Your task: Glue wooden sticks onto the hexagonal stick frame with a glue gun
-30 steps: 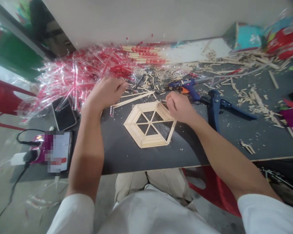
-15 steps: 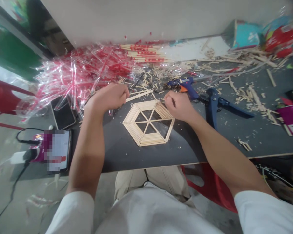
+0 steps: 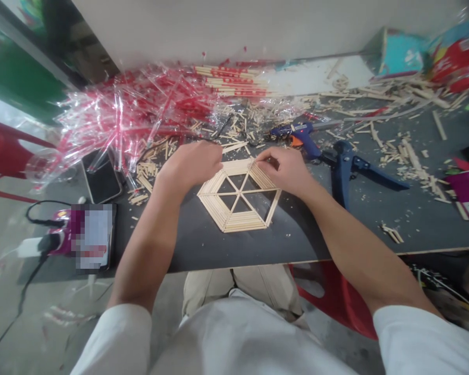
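A hexagonal frame of thin wooden sticks [image 3: 244,223] lies flat on the dark table, with spokes meeting at its centre and several rows of sticks along some sides. My left hand [image 3: 195,162] is closed at its upper left edge; the fingertips are hidden behind the hand. At the upper right corner is my right hand [image 3: 287,169], thumb and forefinger pinched together against the frame. Anything small between the fingers of either hand is too hidden to make out. Just beyond my right hand lies a blue glue gun [image 3: 303,136], beside a dark blue cutter tool [image 3: 343,169].
Red and clear plastic wrappers [image 3: 140,107] pile up at the back left, beside red-printed chopsticks [image 3: 236,80]. Stick offcuts [image 3: 408,156] litter the right and back. Two phones, one being a black phone [image 3: 100,177], and a purple power strip [image 3: 64,229] sit at left.
My left hand has moved right and slightly down, onto the frame's upper left edge. My right hand has shifted slightly left, its fingertips now at the upper right corner.
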A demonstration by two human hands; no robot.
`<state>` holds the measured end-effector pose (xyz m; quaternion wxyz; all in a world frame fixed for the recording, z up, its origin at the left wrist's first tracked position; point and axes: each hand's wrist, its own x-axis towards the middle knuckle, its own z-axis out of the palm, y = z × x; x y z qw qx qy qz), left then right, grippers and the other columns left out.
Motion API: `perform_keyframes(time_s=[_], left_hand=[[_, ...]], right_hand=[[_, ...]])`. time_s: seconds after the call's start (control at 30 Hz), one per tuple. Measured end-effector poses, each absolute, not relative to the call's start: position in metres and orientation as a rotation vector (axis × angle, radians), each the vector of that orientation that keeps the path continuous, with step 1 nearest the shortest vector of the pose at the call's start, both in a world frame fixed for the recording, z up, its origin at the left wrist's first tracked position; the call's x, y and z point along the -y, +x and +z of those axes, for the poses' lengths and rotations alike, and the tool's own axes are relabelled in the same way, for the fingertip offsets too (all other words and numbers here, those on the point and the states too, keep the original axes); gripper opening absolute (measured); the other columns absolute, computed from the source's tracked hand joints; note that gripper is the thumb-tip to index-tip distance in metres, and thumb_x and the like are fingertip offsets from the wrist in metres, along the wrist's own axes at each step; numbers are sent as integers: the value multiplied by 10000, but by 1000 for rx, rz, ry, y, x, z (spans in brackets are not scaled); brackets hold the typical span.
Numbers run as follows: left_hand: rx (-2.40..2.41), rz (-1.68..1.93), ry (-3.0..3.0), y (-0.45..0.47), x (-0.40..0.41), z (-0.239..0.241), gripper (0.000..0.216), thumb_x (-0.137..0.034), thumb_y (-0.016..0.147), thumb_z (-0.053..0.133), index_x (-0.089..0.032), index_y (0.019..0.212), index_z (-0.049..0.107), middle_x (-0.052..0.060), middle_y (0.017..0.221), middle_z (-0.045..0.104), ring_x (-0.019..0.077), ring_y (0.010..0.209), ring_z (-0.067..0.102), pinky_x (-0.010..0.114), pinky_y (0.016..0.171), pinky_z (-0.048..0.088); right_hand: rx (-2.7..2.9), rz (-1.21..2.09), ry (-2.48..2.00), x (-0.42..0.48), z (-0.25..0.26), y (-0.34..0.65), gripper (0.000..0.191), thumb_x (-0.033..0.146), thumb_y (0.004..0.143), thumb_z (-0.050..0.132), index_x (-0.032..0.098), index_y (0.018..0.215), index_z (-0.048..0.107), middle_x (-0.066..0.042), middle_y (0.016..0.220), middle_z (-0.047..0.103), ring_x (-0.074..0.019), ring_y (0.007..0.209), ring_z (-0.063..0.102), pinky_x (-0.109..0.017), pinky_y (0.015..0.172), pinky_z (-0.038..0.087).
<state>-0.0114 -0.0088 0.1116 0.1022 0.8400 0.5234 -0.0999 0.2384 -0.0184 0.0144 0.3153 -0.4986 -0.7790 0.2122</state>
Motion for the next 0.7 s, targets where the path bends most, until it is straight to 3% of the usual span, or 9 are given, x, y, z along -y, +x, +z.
perform_keyframes(time_s=[0.13,0.23,0.37,0.47,0.57,0.63,0.7], left_hand=[[-1740,-380,2394,-26,23,114,265,-354,921,547,-195,842,745,102,788,730,262,752,691,326,712,493],[-1771,-373,2324,-34,40,105,304,-419,911,574,-202,754,717,86,653,680,245,631,661,309,620,468],[-1808,-338,1993,-36,63,91,669,-575,1047,340,-226,525,569,86,402,538,232,441,581,340,574,459],[-1768,-242,1852,-38,71,85,719,-648,1043,341,-252,457,470,88,385,550,239,465,617,355,633,510],[-1714,-6,1691,-42,70,72,539,-651,963,557,-249,608,503,44,439,601,223,480,651,330,609,530],[-1726,340,1502,-45,66,60,361,-562,916,667,-248,855,500,-5,547,657,193,470,644,297,541,514],[-1683,677,1393,-46,62,47,335,-474,923,670,-253,1046,450,-22,708,705,158,505,646,270,529,508]], right_hand=[[2059,499,-1323,18,17,239,123,306,933,604,226,903,692,-53,857,771,-196,695,648,-366,745,518],[2132,491,-1461,19,18,244,110,302,937,626,228,865,665,-49,754,729,-211,656,635,-372,693,498],[2246,446,-1641,22,14,252,249,368,966,646,243,752,626,-24,557,589,-201,528,526,-355,584,408],[2208,472,-1671,23,7,254,368,471,964,675,256,681,581,-14,491,527,-177,459,449,-341,534,353],[2129,524,-1739,20,6,254,540,599,962,655,267,578,471,-17,460,483,-159,426,387,-345,500,302],[2043,640,-1740,17,11,254,618,706,979,572,265,567,439,-23,479,486,-163,446,413,-348,496,306],[1919,839,-1607,18,18,253,650,811,970,493,260,627,474,-11,511,488,-167,483,462,-340,490,336]])
